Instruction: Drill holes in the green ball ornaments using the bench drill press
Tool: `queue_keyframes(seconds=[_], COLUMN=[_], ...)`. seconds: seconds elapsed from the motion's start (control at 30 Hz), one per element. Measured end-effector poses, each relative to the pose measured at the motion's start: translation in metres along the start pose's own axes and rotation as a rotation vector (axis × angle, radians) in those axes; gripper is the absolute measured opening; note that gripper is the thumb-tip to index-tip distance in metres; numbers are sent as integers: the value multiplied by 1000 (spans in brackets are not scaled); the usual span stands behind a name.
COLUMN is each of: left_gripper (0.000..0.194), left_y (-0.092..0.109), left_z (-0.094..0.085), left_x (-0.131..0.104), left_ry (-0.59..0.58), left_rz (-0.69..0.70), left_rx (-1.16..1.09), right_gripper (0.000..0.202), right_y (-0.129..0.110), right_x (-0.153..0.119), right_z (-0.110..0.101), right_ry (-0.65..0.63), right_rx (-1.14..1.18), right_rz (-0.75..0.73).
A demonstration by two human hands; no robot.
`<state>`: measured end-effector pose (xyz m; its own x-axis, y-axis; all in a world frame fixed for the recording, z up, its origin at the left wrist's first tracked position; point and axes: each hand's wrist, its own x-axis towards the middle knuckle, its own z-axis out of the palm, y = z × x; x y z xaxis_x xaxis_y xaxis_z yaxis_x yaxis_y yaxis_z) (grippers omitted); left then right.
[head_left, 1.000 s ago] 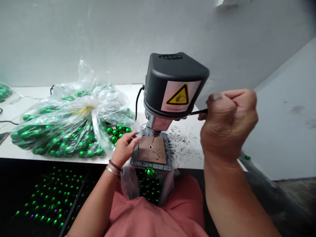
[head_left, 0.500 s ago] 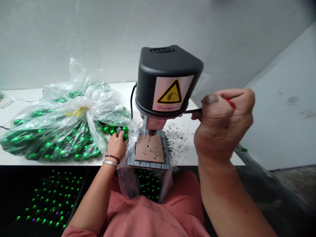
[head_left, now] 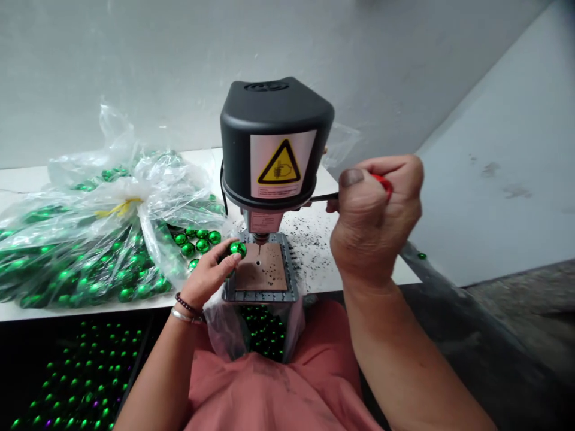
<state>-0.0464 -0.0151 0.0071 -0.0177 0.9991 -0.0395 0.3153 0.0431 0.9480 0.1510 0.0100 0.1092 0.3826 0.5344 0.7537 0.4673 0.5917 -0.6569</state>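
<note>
Above the white table (head_left: 323, 278), left grip (head_left: 207, 275) pinches green ball (head_left: 238, 248) at fingertips (head_left: 230, 263); right grip (head_left: 377, 221) clasps lever (head_left: 324, 197).

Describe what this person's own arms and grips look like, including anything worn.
The left grip is ungloved, with a dark beaded bracelet and a silvery bangle at the wrist. The right grip is ungloved too, its wrist bare. Neither forearm shows a sleeve.

Pale back wall (head_left: 171, 60), scuffed side wall (head_left: 507, 131), rough grey floor (head_left: 530, 299) at right.
</note>
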Motion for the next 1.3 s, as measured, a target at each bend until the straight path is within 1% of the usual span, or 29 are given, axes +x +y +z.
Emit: queue_keyframes(seconds=[0.03,0.07,0.1,0.13,0.23,0.37,0.43,0.53,0.67,0.77,0.83,0.93,1.0,1.1,1.2,1.3], left_gripper=[53,52,50,47,40,42,45,46,37,39,42,41,39,38,36,35], left_y=[1,1,1,1,1,3,4,3,-3,-11,-16,-19,-17,-10,-5,-2], left_z=[3,5,7,9,12,19,23,29,33,37,40,41,40,33,26,24], left_x=[-2,-3,-3,-2,2,4,2,-2,-8,-10,-11,-12,-11,-9,-7,-4], left_ry=[-64,-111,-141,-152,-185,-222,-232,-218,-135,-70,-18,42,48,48,-27,-61], left_rz=[-38,-63,-68,-56,38,184,236,251,302,336,315,278,243,112,-13,-43], left_rx=[-74,-101,-80,-24,251,575,678,744,734,723,721,693,633,469,290,242], right_gripper=[18,17,17,16,16,20,19,18,23,28,30,30,30,31,30,30], right_y=[0,0,0,0,-1,-2,-3,-5,-5,0,5,10,12,12,12,12], right_x=[0,0,-1,-1,0,0,0,3,21,41,53,61,61,58,57,57], right_z=[0,0,-1,-1,-2,-4,-5,-4,4,15,23,30,32,31,32,33], right_ry=[-4,-7,-9,-10,-10,-28,-32,-20,-32,-99,-120,-100,-95,-94,-92,-88], right_rx=[7,14,21,28,47,48,41,15,-11,-8,-28,-41,-16,37,69,56], right_rz=[3,2,-2,-10,-39,-44,-54,-74,-47,30,63,72,68,56,43,59])
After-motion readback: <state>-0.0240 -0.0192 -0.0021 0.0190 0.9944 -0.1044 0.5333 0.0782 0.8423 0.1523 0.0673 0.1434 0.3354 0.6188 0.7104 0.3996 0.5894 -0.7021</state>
